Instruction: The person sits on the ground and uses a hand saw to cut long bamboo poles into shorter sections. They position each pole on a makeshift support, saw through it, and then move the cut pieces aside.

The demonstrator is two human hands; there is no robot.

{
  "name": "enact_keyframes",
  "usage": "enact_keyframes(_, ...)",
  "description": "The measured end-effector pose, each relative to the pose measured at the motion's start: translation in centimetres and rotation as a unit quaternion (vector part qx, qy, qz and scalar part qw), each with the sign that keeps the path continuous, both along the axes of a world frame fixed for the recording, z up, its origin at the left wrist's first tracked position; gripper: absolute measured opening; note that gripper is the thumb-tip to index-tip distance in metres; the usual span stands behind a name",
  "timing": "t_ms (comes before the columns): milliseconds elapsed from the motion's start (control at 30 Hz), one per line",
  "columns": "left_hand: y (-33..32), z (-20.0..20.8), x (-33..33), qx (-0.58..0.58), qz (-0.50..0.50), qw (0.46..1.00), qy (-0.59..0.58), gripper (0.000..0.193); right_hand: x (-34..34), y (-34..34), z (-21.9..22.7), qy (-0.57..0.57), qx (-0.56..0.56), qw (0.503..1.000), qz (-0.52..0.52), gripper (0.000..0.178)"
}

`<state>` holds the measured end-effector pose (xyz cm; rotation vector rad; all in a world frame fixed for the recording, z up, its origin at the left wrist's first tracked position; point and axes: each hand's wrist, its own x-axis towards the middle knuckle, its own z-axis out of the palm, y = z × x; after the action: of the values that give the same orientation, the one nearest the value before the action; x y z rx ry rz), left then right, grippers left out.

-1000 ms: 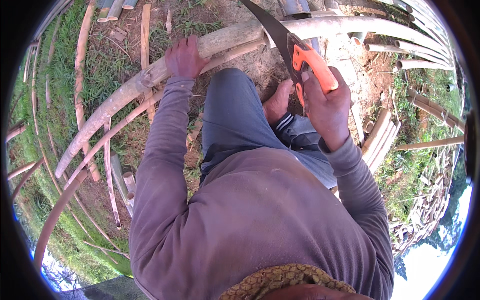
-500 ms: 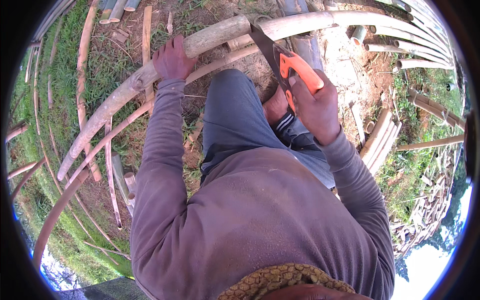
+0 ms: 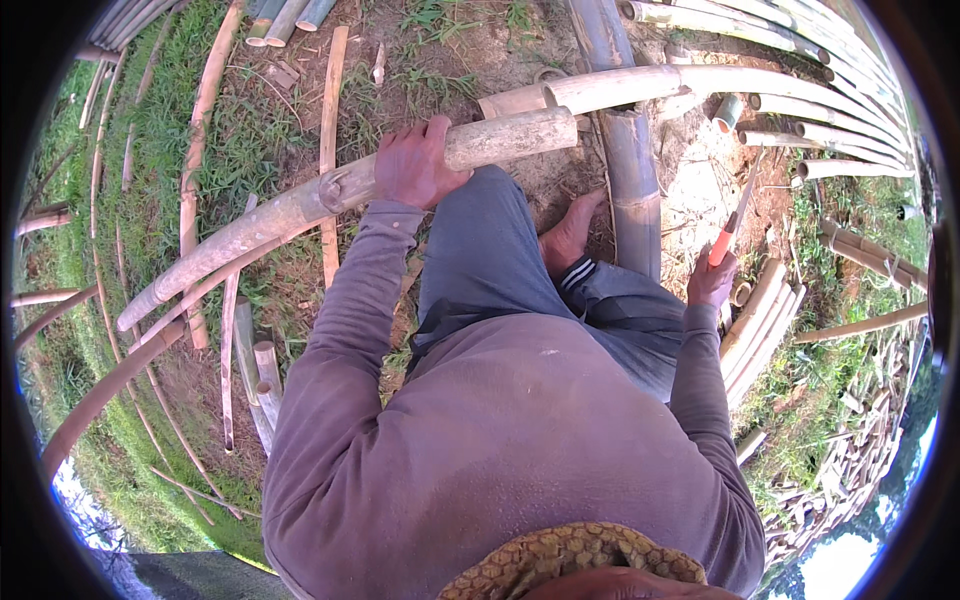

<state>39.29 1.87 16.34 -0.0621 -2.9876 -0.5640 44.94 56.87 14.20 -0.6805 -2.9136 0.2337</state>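
My left hand [image 3: 412,165] is wrapped over a thick pale bamboo pole [image 3: 512,137], which slants down to the left across the ground. The pole's cut end lies just beyond my knee, apart from the cut end of another bamboo pole [image 3: 690,80] that runs off to the right. Out to the right, my right hand [image 3: 711,281] grips a handsaw [image 3: 722,247] by its orange handle. The saw's narrow-looking blade points away from me, clear of the bamboo. Part of the handle is hidden in my fingers.
A dark, thick bamboo log [image 3: 633,190] lies beside my bare foot [image 3: 572,225], under the right-hand pole. Stacked bamboo lengths [image 3: 830,120] fill the far right. Short cut pieces [image 3: 760,325] lie near my right forearm. Long strips [image 3: 205,180] rest on the grass at left.
The saw has come away from the cut and swung right, low beside me. The held pole's end has dropped toward me and separated from the right-hand pole, with my left hand still on it.
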Motion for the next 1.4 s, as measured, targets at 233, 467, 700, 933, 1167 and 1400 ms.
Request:
enact_keyframes(233,2.0,6.6,1.9,0.049,-0.041,0.998,0.019,0.075,-2.6,-17.0,11.5,0.172,0.026,0.888,0.425,0.099)
enact_keyframes(467,9.2,12.5,4.2,0.209,-0.109,0.965,0.113,0.088,-10.2,-16.4,11.2,0.071,0.141,0.804,0.574,0.078)
enact_keyframes(700,-12.3,1.4,16.0,0.317,0.625,0.636,0.323,0.095,-10.0,4.5,13.4,0.162,0.254,0.881,0.364,0.04)
enact_keyframes(933,-15.2,-6.6,13.5,0.793,0.425,0.369,0.234,0.058,-4.1,13.6,15.9,0.178,0.349,0.905,0.165,0.058)
enact_keyframes(1167,1.7,1.3,4.7,0.858,0.353,0.341,0.153,0.058,-1.3,-7.5,7.9,0.154,-0.89,0.427,-0.047,0.105)
enact_keyframes(1400,6.9,4.1,10.5,0.835,0.354,0.42,-0.041,0.097,-7.1,-10.4,11.4,0.261,-0.855,0.446,-0.048,0.128)
